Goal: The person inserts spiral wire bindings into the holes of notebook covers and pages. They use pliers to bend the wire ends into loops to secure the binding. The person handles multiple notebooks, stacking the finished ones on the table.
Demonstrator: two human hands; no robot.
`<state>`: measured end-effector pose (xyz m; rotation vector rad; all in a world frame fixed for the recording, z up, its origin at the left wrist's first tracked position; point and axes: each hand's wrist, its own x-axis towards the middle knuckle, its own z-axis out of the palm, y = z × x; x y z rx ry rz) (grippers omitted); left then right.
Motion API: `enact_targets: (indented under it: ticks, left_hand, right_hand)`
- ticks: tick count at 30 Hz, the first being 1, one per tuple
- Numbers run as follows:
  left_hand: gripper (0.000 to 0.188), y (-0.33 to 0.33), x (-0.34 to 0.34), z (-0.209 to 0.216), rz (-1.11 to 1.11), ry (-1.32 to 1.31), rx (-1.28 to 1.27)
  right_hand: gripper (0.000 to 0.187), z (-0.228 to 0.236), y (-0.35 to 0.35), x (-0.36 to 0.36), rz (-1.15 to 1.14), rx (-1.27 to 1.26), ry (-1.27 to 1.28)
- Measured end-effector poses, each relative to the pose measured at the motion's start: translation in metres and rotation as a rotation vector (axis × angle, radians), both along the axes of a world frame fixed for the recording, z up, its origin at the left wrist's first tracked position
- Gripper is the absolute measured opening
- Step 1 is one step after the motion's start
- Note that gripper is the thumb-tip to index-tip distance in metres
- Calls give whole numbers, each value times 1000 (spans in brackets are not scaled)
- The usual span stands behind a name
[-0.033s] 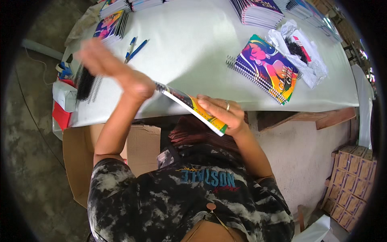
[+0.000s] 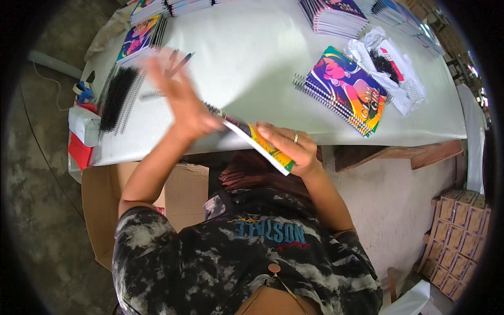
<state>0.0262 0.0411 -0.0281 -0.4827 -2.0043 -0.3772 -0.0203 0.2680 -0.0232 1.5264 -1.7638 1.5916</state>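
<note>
Above the table's near edge, my right hand (image 2: 291,149) grips a colourful notebook (image 2: 252,137) by its right end, thumb on top. The notebook is held slanted, showing a white page edge and a yellow, green and dark cover; coil shows at its upper left end. My left hand (image 2: 184,107) is blurred by motion, fingers stretched upward, its heel beside that coil end. Whether the palm touches it I cannot tell. A thin grey coil (image 2: 151,95) appears beside the left wrist. Black wire coils (image 2: 118,100) lie in a bundle to the left.
Spiral notebooks (image 2: 346,89) with a pink-and-purple cover lie at the right, beside crumpled paper (image 2: 412,94) holding black coils. Notebook stacks (image 2: 336,18) line the far side. Pens (image 2: 181,63) lie behind my left hand. A cardboard box (image 2: 186,194) sits below the table's edge.
My left hand has swung right and turned, its fingers now pointing more upward. More of the black coil bundle and a grey coil show. The right hand and notebook have hardly moved.
</note>
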Motion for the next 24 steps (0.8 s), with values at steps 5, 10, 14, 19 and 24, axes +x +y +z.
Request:
enact_targets:
  ticks: [5, 10, 14, 19, 24]
  left_hand:
    - [112, -9, 6, 19, 65, 188, -128]
    - [113, 14, 16, -24, -56, -206, -135]
    - [107, 18, 11, 7, -58, 127, -244]
    - [116, 14, 7, -22, -36, -157, -65]
    - [116, -6, 12, -19, 19, 79, -136]
  right_hand:
    - [29, -2, 4, -3, -8, -33, -2]
    - [31, -5, 2, 0, -22, -15, 15]
    - [33, -8, 5, -3, -39, -8, 49]
    - [33, 0, 1, -2, -70, -16, 43]
    - [30, -2, 2, -4, -6, 19, 3]
